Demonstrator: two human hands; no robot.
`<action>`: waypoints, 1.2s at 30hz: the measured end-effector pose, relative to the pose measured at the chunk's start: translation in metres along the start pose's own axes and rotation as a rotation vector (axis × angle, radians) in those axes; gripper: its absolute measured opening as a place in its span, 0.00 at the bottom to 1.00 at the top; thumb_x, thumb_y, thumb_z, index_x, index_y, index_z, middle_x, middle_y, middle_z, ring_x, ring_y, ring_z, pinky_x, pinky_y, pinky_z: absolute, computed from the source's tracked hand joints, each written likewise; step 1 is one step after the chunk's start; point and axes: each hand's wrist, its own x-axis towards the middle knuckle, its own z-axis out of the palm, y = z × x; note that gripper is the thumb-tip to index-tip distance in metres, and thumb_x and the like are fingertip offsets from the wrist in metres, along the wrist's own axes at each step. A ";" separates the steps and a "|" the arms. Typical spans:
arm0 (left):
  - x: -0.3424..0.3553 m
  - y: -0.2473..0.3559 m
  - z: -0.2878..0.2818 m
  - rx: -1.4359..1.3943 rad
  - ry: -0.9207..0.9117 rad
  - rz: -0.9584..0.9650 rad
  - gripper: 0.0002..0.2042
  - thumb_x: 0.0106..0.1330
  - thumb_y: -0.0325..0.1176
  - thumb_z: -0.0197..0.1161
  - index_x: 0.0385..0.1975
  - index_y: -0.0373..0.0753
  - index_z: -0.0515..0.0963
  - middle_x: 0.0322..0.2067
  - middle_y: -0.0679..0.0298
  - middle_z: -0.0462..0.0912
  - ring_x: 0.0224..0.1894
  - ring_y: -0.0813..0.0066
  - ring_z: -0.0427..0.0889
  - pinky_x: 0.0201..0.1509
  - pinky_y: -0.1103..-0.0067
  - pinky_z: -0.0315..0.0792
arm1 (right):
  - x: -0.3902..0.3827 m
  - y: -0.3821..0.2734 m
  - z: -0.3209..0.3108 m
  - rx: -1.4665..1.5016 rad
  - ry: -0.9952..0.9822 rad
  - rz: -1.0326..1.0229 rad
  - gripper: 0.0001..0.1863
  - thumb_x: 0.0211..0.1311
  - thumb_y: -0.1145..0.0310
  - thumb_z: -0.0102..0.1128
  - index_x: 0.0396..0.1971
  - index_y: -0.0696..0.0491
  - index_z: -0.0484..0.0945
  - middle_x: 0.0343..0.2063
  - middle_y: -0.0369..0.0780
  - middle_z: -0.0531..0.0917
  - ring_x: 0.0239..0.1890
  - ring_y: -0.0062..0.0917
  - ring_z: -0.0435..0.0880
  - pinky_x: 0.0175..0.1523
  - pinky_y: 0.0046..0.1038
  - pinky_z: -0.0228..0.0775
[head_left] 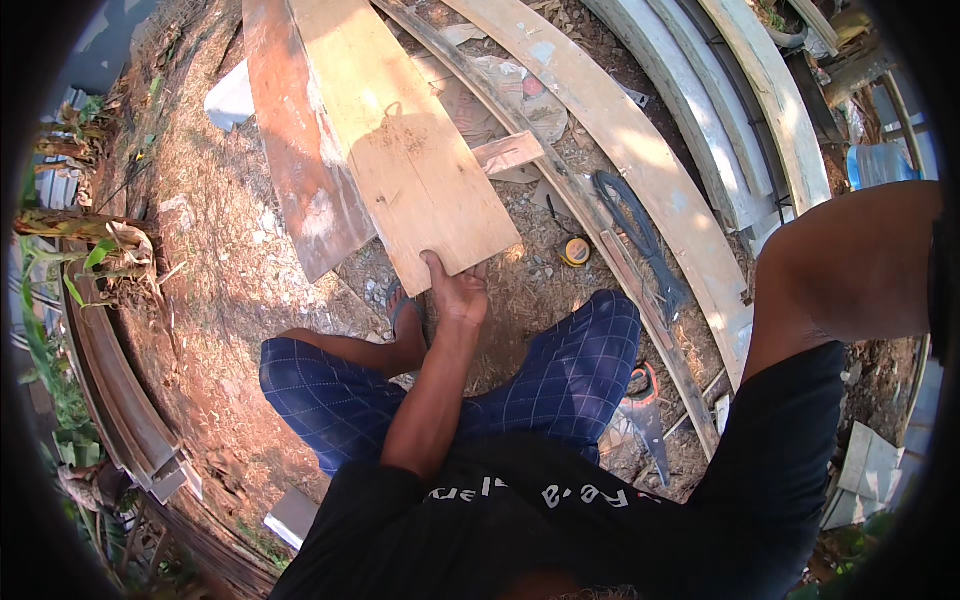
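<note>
My left hand (459, 288) grips the near end of a pale plywood board (420, 150), with its thumb on top and the fingers mostly hidden beneath. The board reaches away from me and partly overlaps a reddish-brown, paint-stained board (298, 150) on its left. My right arm (850, 265) is raised and bent at the right, and its hand lies outside the picture. To the right of the plywood's near end, a yellow-and-black tape measure (575, 252) rests on the dirt. A handsaw with an orange-and-black handle (645, 415) lies beside my right knee.
A long narrow wooden strip (590, 215) runs diagonally on the right, next to a dark coiled cord (635, 225). Beyond are a wide plank (640, 140) and grey-white beams (690, 110). Brown metal channels (115, 370) lie at the left, near plants.
</note>
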 end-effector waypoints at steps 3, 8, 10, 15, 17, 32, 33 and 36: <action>-0.007 0.002 -0.005 -0.009 -0.002 -0.011 0.40 0.66 0.67 0.59 0.71 0.48 0.63 0.68 0.65 0.71 0.68 0.61 0.72 0.69 0.65 0.73 | -0.184 0.068 0.040 -0.289 -0.513 0.385 0.15 0.70 0.61 0.60 0.45 0.59 0.77 0.26 0.37 0.81 0.25 0.21 0.78 0.30 0.25 0.70; -0.050 0.024 0.057 -0.004 -0.254 -0.011 0.44 0.64 0.70 0.56 0.76 0.52 0.56 0.73 0.63 0.65 0.72 0.60 0.69 0.70 0.63 0.74 | -0.484 0.022 -0.019 -0.274 -1.613 1.129 0.14 0.68 0.64 0.60 0.44 0.60 0.77 0.26 0.39 0.81 0.25 0.23 0.79 0.30 0.28 0.71; -0.062 0.016 0.084 -0.017 -0.250 0.076 0.44 0.65 0.70 0.56 0.75 0.49 0.56 0.71 0.62 0.68 0.66 0.63 0.77 0.64 0.69 0.80 | -0.478 0.000 -0.025 -0.206 -1.604 1.231 0.13 0.67 0.66 0.60 0.44 0.60 0.77 0.26 0.39 0.81 0.24 0.24 0.79 0.30 0.29 0.71; -0.027 0.007 0.033 -0.074 -0.161 -0.098 0.44 0.63 0.67 0.63 0.70 0.40 0.62 0.64 0.59 0.74 0.62 0.61 0.79 0.65 0.65 0.77 | -0.438 -0.015 -0.053 -0.067 -1.447 1.428 0.12 0.65 0.69 0.60 0.43 0.61 0.76 0.26 0.40 0.82 0.23 0.25 0.80 0.30 0.32 0.73; -0.039 -0.001 0.051 0.000 -0.191 -0.049 0.43 0.65 0.65 0.63 0.69 0.37 0.62 0.61 0.56 0.76 0.59 0.58 0.80 0.62 0.65 0.79 | -0.384 -0.002 -0.047 0.005 -1.296 1.677 0.10 0.66 0.69 0.59 0.40 0.60 0.76 0.25 0.39 0.79 0.23 0.24 0.79 0.28 0.30 0.72; -0.014 -0.012 0.006 1.280 -0.112 0.240 0.38 0.65 0.40 0.68 0.70 0.26 0.61 0.66 0.36 0.68 0.58 0.33 0.77 0.61 0.59 0.74 | -0.428 -0.043 -0.069 0.277 -0.574 2.011 0.09 0.71 0.68 0.58 0.36 0.59 0.78 0.25 0.39 0.82 0.22 0.24 0.82 0.26 0.29 0.75; -0.016 -0.019 0.009 1.234 -0.148 0.304 0.39 0.64 0.39 0.67 0.71 0.26 0.58 0.69 0.34 0.63 0.61 0.30 0.74 0.64 0.59 0.71 | -0.419 -0.044 -0.070 0.292 -0.575 1.969 0.09 0.72 0.68 0.57 0.38 0.60 0.77 0.27 0.40 0.83 0.22 0.25 0.82 0.26 0.27 0.76; -0.016 -0.041 0.026 1.551 -0.308 0.754 0.40 0.66 0.35 0.60 0.76 0.30 0.51 0.75 0.36 0.51 0.72 0.34 0.61 0.73 0.56 0.59 | -0.397 -0.044 -0.073 0.292 -0.464 1.999 0.09 0.73 0.68 0.57 0.41 0.60 0.77 0.29 0.41 0.83 0.22 0.25 0.82 0.26 0.26 0.76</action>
